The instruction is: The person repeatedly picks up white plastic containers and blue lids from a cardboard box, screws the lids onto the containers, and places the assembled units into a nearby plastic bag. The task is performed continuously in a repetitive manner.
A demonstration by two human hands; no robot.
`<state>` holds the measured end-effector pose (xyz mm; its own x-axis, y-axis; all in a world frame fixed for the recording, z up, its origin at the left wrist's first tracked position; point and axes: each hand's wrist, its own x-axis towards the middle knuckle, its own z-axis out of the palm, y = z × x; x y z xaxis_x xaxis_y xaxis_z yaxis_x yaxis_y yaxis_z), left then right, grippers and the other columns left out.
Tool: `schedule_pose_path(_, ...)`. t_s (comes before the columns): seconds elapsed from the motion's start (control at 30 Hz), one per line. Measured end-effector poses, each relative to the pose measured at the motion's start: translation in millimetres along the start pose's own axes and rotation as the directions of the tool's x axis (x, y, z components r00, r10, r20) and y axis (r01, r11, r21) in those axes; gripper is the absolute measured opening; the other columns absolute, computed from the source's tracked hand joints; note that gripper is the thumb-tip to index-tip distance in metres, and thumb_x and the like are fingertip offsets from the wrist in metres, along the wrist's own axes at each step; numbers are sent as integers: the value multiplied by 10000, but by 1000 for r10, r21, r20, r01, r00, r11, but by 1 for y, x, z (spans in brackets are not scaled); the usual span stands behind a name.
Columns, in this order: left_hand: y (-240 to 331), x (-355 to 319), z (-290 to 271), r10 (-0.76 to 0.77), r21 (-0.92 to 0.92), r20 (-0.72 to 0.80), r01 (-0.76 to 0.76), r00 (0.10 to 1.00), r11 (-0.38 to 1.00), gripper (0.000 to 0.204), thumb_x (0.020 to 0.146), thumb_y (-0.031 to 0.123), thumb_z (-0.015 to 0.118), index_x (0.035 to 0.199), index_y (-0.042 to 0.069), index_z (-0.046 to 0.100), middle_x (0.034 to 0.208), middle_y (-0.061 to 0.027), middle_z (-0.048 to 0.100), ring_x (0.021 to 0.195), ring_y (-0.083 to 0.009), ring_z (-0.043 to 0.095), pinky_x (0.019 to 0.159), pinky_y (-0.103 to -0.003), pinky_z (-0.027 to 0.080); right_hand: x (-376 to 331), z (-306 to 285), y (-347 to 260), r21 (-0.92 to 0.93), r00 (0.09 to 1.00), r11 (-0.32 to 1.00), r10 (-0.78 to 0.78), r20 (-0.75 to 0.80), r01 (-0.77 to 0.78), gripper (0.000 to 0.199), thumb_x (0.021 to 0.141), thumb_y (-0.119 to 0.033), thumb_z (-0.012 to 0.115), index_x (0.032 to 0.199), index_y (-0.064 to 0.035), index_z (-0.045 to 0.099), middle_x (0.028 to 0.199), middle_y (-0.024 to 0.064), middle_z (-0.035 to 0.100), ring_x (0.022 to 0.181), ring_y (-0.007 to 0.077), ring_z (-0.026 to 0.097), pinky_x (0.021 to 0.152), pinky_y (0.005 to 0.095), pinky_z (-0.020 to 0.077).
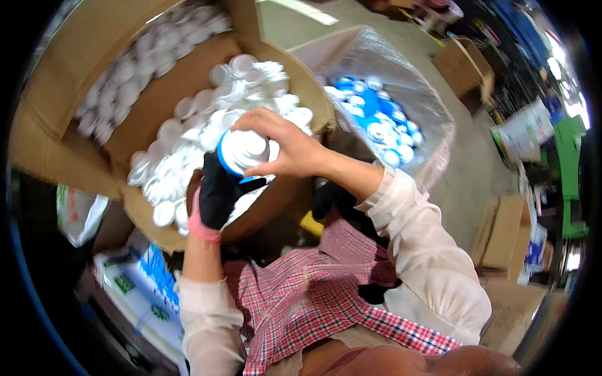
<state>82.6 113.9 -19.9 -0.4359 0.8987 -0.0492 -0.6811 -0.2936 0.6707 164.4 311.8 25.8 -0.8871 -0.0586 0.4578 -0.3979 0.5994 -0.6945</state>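
Observation:
My left hand (219,191), in a black glove with a pink cuff, is closed around a round blue part (224,164). Against that blue part sits a white stepped plastic cap (246,150), its face turned up toward me. Bare thumb and fingers of my right hand (285,144) grip the white cap's edge from the right. Whether the two pieces are joined or just pressed together, I cannot tell. Right below both hands, many loose white caps (169,178) fill a large cardboard box (147,222).
Ahead to the right stands a foil-lined box (433,116) with blue and white capped pieces (379,122). More white caps (128,78) lie beyond a cardboard flap at upper left. Cardboard boxes (501,232) and a green frame (569,175) stand at the right; a printed bag (141,301) lies at lower left.

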Motion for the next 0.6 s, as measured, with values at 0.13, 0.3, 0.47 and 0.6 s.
schedule_pose_path(0.13,4,0,3,7,271,-221,54,975,961,523,970,250,470,1445,86,328,1378,-159,426,1137,-320,562,901,-414,504,-52,-95,60,117,835,904,425,-351,-411,660,663,-204,855,1245,-115,556,1177,64,552,1072,196,545,887,310,473)
schedule_pose_path(0.3,3,6,9,97,500,-320,81,942,862,466,960,241,490,1379,53,414,1314,-130,492,1131,-273,562,925,-381,472,-231,-227,222,29,318,457,662,-679,-889,647,568,-193,876,1160,-102,630,1083,165,639,1011,269,615,898,362,499)
schedule_pose_path(0.47,-2,20,0,18,458,-480,233,877,858,468,962,316,524,1339,46,458,1305,-108,503,1130,-233,559,905,-359,467,-353,-228,297,-324,261,39,686,-679,-945,710,522,-289,891,1143,-82,618,1158,216,583,1093,366,556,938,418,465)
schedule_pose_path(0.6,-5,32,-6,17,561,-460,276,888,780,452,962,333,521,1306,42,488,1258,-83,525,1088,-205,563,911,-338,455,-388,-224,327,-455,411,110,646,-643,-884,610,606,-217,857,1144,-79,606,1127,185,609,1064,366,574,897,442,473)
